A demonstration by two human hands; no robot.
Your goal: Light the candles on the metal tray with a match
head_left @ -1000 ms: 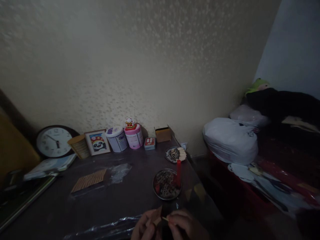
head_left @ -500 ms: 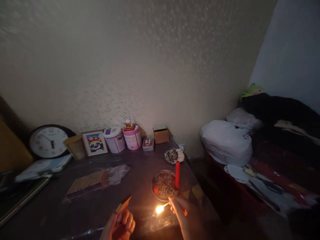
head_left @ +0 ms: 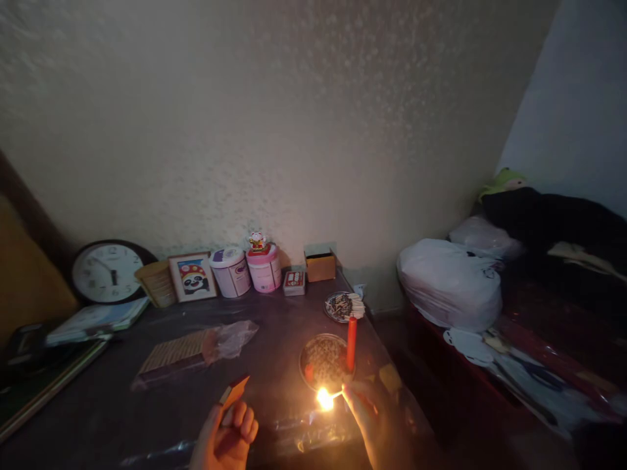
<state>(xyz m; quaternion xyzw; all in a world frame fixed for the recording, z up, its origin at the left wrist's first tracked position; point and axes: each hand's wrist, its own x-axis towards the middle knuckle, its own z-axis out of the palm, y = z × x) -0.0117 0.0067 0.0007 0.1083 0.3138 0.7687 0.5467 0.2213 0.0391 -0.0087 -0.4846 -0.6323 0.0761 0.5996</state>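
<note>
right hand [head_left: 375,418] at the tabletop's near edge, fingers pinching a lit match [head_left: 332,395], flame end pointing left, just in front of the round dish [head_left: 318,382]; left hand [head_left: 225,437] at the near edge too, curled round a matchbox [head_left: 234,391] held tilted up. red candle [head_left: 351,343] upright at the dish's right rim, unlit. second small dish of matches [head_left: 344,306] near the right edge. along the far edge: clock [head_left: 108,272], panda picture [head_left: 192,277], two tubs [head_left: 247,270], cardboard box [head_left: 320,264]
</note>
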